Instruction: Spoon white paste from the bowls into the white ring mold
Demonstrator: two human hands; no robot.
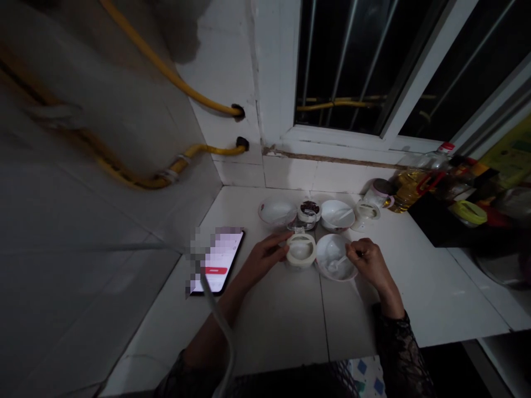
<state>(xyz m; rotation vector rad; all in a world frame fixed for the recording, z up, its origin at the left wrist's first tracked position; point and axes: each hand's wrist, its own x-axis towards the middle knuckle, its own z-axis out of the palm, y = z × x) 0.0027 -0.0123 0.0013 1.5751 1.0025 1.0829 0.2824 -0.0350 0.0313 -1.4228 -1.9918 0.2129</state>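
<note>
My left hand rests its outstretched fingers and thumb against the left side of a small clear jar with a cream-rimmed lid. The lid appears closed. Just right of this jar stands a white bowl with pale contents that I cannot make out. My right hand is at the bowl's right rim, its fingers pinched on the handle of a white spoon. The spoon's head lies in the bowl, while the handle's end is hidden by the fingers.
Behind are another bowl, a jar with dark red contents, a bowl with a spoon and a lidded jar. A lit phone lies left. A cable crosses my left forearm. Right stand an oil bottle and black box.
</note>
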